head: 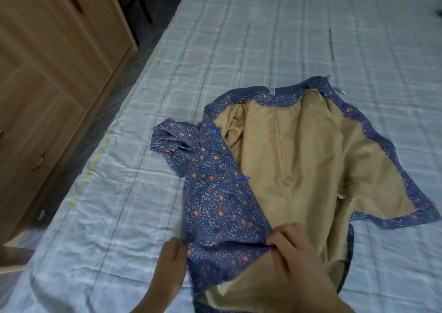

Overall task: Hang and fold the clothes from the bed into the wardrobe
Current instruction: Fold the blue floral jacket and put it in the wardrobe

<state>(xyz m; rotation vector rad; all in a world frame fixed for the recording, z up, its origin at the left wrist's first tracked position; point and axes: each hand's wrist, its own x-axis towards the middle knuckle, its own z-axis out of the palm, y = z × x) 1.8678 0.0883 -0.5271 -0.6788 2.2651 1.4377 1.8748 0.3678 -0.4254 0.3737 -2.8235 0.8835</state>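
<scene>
A blue floral jacket (215, 200) with a tan lining (294, 159) lies spread open on the bed (263, 38), collar toward the far side. Its left front panel is folded over, print side up, with a short sleeve bunched at the left. My left hand (171, 262) pinches the lower left edge of that panel. My right hand (294, 253) grips the same panel's hem where the blue print meets the lining. Both hands are at the near end of the jacket.
The bed has a pale blue checked sheet. A light wooden wardrobe (47, 73) with drawers stands to the left, across a narrow strip of dark floor (100, 126). A dark chair leg shows at the top.
</scene>
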